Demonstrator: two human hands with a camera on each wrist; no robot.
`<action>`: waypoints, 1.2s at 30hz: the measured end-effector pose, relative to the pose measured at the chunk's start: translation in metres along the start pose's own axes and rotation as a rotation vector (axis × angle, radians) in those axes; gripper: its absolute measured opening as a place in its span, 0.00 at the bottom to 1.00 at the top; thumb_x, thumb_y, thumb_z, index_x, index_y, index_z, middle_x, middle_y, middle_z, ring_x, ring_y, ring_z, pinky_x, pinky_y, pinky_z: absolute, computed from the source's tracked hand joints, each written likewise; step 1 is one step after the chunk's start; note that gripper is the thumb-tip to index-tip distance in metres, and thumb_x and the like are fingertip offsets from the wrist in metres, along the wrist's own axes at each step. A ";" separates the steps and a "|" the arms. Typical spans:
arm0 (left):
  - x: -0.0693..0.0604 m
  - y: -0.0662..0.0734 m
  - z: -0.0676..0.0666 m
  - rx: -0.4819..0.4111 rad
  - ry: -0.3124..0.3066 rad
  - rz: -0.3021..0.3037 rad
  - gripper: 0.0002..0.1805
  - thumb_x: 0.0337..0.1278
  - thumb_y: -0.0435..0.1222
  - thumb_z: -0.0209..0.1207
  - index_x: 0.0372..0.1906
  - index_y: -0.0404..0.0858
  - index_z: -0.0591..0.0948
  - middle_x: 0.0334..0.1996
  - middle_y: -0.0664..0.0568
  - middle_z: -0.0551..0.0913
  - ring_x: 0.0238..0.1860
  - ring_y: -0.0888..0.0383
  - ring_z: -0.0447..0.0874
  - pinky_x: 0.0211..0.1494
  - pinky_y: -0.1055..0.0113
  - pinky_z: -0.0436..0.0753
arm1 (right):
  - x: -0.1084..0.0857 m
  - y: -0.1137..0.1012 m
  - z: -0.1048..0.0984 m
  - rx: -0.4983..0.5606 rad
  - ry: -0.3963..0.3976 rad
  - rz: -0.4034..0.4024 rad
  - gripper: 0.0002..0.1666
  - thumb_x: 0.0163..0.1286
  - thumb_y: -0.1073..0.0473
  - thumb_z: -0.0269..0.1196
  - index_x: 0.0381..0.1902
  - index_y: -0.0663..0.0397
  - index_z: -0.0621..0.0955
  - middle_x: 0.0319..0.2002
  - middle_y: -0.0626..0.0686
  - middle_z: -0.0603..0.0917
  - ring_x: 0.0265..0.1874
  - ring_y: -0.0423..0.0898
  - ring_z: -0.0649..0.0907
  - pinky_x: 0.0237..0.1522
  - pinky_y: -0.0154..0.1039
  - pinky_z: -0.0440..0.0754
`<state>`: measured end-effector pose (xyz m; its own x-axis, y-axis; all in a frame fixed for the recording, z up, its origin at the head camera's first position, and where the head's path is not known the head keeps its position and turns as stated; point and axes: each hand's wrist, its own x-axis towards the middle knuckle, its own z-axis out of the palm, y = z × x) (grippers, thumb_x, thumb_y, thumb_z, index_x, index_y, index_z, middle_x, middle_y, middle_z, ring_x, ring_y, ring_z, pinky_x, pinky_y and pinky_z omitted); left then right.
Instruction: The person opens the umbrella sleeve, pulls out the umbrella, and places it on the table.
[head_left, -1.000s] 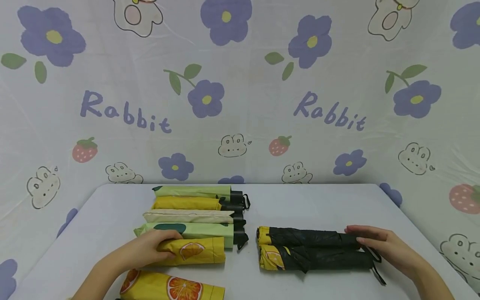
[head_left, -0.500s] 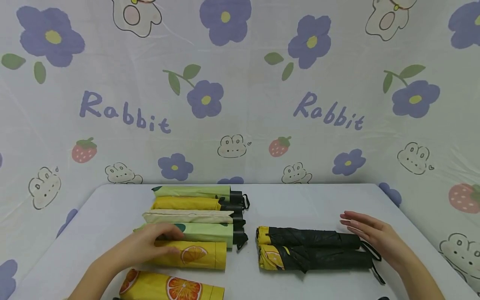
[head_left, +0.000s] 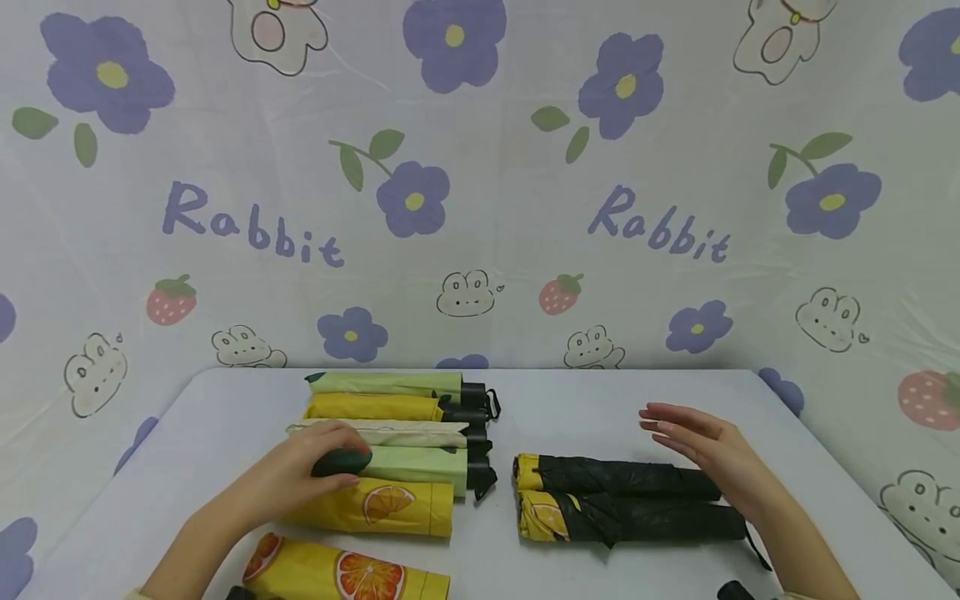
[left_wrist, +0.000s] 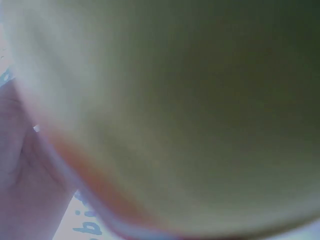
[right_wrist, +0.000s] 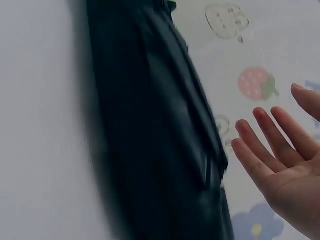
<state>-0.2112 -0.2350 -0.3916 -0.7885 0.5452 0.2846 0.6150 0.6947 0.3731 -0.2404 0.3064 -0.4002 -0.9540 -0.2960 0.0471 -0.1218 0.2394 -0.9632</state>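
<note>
In the lower left of the head view, a yellow orange-print roll (head_left: pixel 390 507) is lying just below a pale green umbrella (head_left: pixel 420 471), and the left hand (head_left: pixel 303 464) is spanning the two at their left part, its thumb and fingers parted; whether it is touching either I cannot tell, the left wrist view being filled by a blurred pale surface. Right of centre, a rear black roll (head_left: pixel 622 477) and a front black roll (head_left: pixel 667 523) are lying side by side, and the right hand (head_left: pixel 701 442) is hanging around their upper right end, fingers fanned out and gripping nothing. By my judgement, the yellow roll is promising to be light, with a soft, slightly slick cover that may be denting or twisting under a fingertip grip, so mid-length, thumb below and fingers above, seems the surest hold. The green umbrella is likely being stiffened by its shaft and weighted toward its black handle (head_left: pixel 481 477). The black rolls, looking crinkled and loosely wrapped, are probably asking for a full-width grasp; nothing is looking fragile. Compared with a second ago, the left hand is sitting higher, the right hand is hovering farther up and left, and the yellow roll is lying slightly lower.
</note>
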 end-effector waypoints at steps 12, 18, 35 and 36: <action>0.010 0.001 0.001 -0.035 -0.117 -0.100 0.19 0.59 0.48 0.64 0.55 0.53 0.78 0.57 0.54 0.79 0.61 0.48 0.77 0.61 0.47 0.78 | 0.023 -0.020 0.048 -0.066 -0.080 -0.035 0.26 0.75 0.50 0.55 0.67 0.53 0.71 0.66 0.60 0.74 0.58 0.39 0.81 0.58 0.28 0.77; 0.009 -0.006 0.007 -0.001 -0.089 -0.105 0.17 0.62 0.48 0.62 0.55 0.53 0.79 0.53 0.58 0.81 0.57 0.53 0.79 0.59 0.51 0.80 | 0.035 -0.025 0.072 -0.053 -0.137 -0.038 0.26 0.74 0.51 0.56 0.66 0.54 0.72 0.65 0.60 0.75 0.61 0.49 0.80 0.63 0.45 0.77; 0.009 -0.013 0.012 0.060 -0.054 -0.108 0.18 0.56 0.38 0.67 0.53 0.48 0.80 0.51 0.53 0.82 0.52 0.50 0.80 0.52 0.51 0.81 | 0.051 -0.038 0.133 0.006 -0.257 0.052 0.25 0.72 0.53 0.60 0.63 0.54 0.76 0.61 0.64 0.78 0.57 0.53 0.82 0.61 0.47 0.79; 0.008 -0.013 0.012 0.059 -0.053 -0.111 0.18 0.56 0.38 0.67 0.53 0.48 0.80 0.51 0.53 0.82 0.52 0.50 0.80 0.53 0.51 0.81 | 0.052 -0.039 0.136 0.004 -0.262 0.052 0.25 0.71 0.53 0.60 0.63 0.54 0.76 0.61 0.63 0.79 0.57 0.53 0.83 0.61 0.46 0.79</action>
<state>-0.2256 -0.2335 -0.4047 -0.8511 0.4867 0.1970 0.5248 0.7775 0.3464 -0.2480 0.1559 -0.3961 -0.8555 -0.5129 -0.0717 -0.0731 0.2568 -0.9637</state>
